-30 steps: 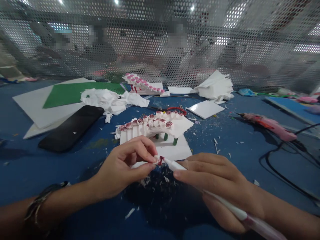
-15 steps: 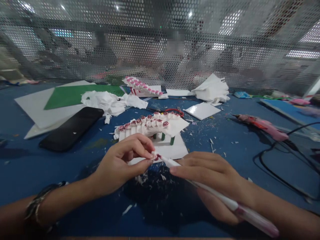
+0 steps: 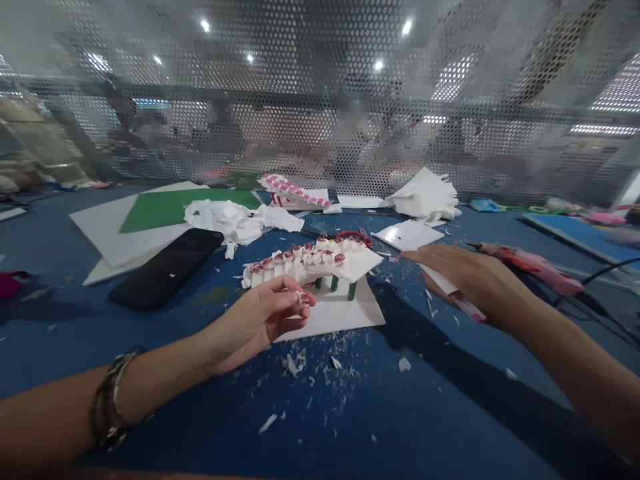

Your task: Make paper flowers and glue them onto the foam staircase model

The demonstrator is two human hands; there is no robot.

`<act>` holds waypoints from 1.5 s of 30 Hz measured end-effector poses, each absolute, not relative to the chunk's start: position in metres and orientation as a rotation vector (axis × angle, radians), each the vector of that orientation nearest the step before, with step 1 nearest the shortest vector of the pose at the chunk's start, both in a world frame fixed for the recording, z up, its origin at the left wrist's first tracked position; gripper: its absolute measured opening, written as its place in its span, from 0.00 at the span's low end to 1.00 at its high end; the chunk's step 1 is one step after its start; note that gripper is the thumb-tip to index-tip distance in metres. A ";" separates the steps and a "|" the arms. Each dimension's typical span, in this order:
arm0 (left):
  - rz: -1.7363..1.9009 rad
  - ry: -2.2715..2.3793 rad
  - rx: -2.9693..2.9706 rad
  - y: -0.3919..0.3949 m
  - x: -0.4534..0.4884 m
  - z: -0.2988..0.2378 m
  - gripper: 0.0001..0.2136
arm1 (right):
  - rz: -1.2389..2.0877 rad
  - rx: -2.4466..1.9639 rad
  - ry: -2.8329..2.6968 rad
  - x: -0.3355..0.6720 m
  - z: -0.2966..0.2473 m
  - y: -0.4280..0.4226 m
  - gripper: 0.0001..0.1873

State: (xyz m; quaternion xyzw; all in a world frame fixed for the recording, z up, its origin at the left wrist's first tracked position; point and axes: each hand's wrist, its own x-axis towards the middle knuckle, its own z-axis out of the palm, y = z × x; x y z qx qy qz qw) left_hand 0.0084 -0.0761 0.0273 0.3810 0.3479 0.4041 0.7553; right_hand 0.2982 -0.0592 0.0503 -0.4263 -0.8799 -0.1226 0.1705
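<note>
My left hand (image 3: 245,327) pinches a small white piece coloured dark red (image 3: 303,299) between thumb and fingers, just in front of the white paper model (image 3: 295,264). Dark red spots run along the model's pleated top. Green posts (image 3: 334,283) hold it above a white base (image 3: 345,317). My right hand (image 3: 465,270) is closed around a white marker pen (image 3: 467,307) with a reddish end, right of the model and beside the pink glue gun (image 3: 537,270). The pen's tip is hidden by the fingers.
A black phone (image 3: 165,270) lies left, beside crumpled white tissue (image 3: 225,219) and green sheet (image 3: 185,199). Behind are a pink-spotted model (image 3: 295,190), red-handled tool (image 3: 355,236), white card (image 3: 407,234) and perforated metal screen (image 3: 300,120). Paper scraps (image 3: 295,363) litter the blue table.
My right hand has moved the marker pen away from the small piece, rightward and farther across the table. My left hand still holds the piece, now turned. The view has tilted up slightly.
</note>
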 end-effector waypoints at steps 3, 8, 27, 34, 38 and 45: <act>0.857 0.744 0.803 -0.074 0.008 0.025 0.03 | -0.421 -1.432 -2.618 0.305 0.042 -0.051 0.23; 0.834 0.764 1.029 -0.072 0.005 0.018 0.04 | -0.230 -1.655 -2.723 0.297 0.035 -0.046 0.25; 0.526 0.916 2.427 -0.063 -0.010 0.022 0.11 | -0.372 -1.544 -2.784 0.292 0.034 -0.054 0.23; 0.594 0.909 2.494 -0.059 -0.009 0.013 0.10 | -0.405 -1.494 -2.781 0.295 0.030 -0.053 0.24; 0.598 0.878 2.475 -0.056 -0.010 0.016 0.08 | -0.347 -1.534 -2.764 0.295 0.030 -0.053 0.24; 0.788 0.994 2.344 -0.049 -0.014 0.025 0.03 | -0.364 -1.574 -2.775 0.296 0.027 -0.052 0.24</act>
